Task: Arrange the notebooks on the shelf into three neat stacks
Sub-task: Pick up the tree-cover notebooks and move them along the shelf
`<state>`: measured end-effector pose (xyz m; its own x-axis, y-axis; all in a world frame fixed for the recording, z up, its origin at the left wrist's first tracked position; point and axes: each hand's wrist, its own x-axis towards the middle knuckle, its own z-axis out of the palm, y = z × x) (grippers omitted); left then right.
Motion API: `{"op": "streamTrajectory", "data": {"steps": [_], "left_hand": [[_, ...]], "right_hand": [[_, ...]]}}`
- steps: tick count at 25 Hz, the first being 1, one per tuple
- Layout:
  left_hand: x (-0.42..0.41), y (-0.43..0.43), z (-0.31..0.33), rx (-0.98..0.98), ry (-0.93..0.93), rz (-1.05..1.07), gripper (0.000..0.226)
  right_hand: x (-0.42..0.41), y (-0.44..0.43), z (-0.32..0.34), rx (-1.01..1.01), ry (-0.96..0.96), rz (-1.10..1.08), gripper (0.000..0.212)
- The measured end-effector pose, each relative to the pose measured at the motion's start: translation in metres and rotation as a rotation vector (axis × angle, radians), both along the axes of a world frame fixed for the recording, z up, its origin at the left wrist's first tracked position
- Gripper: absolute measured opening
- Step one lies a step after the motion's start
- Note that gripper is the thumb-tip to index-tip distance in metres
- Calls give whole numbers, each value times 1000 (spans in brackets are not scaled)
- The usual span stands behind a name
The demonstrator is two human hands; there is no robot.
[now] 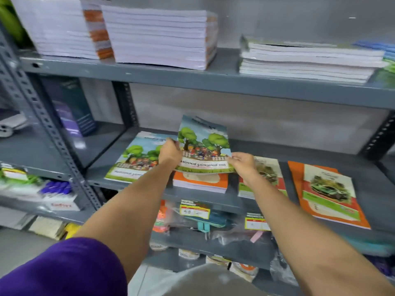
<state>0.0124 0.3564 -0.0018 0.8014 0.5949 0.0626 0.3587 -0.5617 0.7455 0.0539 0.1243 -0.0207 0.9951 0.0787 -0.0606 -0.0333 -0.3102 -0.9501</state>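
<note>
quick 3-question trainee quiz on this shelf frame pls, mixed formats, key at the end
1. True or false: the left hand and right hand together hold one tree-cover notebook above the middle shelf.
2. What lies directly under the held notebook?
A. an orange-cover stack
B. a blue box
C. bare shelf
3. Fill in: the car-cover notebook on orange ones lies to the ____ of the right hand.

Key:
1. true
2. A
3. right
</note>
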Motion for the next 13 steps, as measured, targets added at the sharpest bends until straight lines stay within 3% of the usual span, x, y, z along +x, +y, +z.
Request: {"op": "streamTrajectory", "data": {"steps": [7, 13], "left_hand": [[-50, 137, -7, 174, 110, 80, 22], [-69, 193, -25, 303, 237, 69, 27]], "right_hand": [[-28, 140, 12, -289, 5, 199, 21], [-45, 202, 12, -450, 99, 213, 24]]}}
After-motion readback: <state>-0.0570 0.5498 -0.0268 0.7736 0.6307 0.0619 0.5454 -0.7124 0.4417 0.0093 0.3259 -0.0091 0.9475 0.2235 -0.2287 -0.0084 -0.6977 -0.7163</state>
